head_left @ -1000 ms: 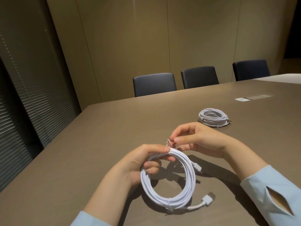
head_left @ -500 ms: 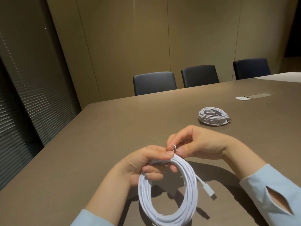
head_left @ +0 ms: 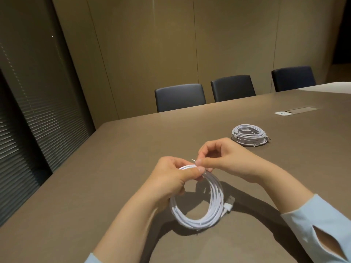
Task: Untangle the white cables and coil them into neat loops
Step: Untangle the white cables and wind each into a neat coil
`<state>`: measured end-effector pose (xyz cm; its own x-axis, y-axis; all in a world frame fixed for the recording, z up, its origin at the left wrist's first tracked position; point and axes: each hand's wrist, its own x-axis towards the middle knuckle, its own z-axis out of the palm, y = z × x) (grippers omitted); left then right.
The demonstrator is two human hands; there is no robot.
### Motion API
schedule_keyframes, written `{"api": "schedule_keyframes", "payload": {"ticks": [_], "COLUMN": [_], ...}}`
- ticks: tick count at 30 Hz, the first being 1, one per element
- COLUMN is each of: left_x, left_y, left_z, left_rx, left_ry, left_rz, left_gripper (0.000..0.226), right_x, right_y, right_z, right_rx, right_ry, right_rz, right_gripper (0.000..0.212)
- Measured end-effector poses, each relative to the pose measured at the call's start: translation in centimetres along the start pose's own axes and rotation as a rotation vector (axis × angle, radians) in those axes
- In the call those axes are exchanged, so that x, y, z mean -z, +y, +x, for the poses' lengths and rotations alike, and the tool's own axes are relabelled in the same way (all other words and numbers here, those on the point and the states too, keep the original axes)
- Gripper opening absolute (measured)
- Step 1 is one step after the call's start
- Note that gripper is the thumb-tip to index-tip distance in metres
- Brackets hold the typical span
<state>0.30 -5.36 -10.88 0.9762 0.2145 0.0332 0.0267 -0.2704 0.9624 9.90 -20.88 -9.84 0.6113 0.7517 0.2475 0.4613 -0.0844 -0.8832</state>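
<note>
A wide brown table (head_left: 114, 168) fills the lower view, with three dark chairs (head_left: 180, 97) pushed in along its far edge before a tan panelled wall (head_left: 152, 54); slatted blinds (head_left: 28, 130) cover the left side. A recessed socket panel (head_left: 296, 111) sits in the tabletop far to the right.

Both forearms reach in from the bottom, each with a pale blue sleeve (head_left: 321, 230) pushed back from the wrist. The hands meet above the middle of the table. The left hand (head_left: 174, 179) grips the top of the held white cable coil (head_left: 201, 213), thumb laid over the bundled strands and fingers curled underneath, so the loop hangs below that hand and toward the person, its lower arc close to or resting on the table; which, I cannot tell. The right hand (head_left: 226, 160) is just beside the left, wrist bent, its thumb and forefinger pinching a thin tie end (head_left: 193, 160) that sticks up where the coil is held, the other fingers curled.

A white plug (head_left: 228, 205) hangs at the coil's right edge. Well apart, farther back on the right, a second coiled white cable (head_left: 249, 136) lies flat on the table.
</note>
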Motion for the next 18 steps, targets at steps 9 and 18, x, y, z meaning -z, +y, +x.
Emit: {"api": "schedule_keyframes", "payload": {"ticks": [9,18], "left_x": [-2.5,-2.4], "left_y": [-0.7,-0.9], "left_z": [0.3,0.1], "left_rx": [-0.283,-0.222], "left_ry": [0.375,0.399], "left_rz": [0.291,0.088], "left_gripper": [0.029,0.041], "right_x": [-2.8,-3.3], "right_y": [-0.7,-0.1], "right_z": [0.5,0.6], "right_rx": [0.008,0.119], "right_ry": [0.515,0.558], "right_rz": [-0.22,-0.272], "right_gripper": [0.013,0.013]}}
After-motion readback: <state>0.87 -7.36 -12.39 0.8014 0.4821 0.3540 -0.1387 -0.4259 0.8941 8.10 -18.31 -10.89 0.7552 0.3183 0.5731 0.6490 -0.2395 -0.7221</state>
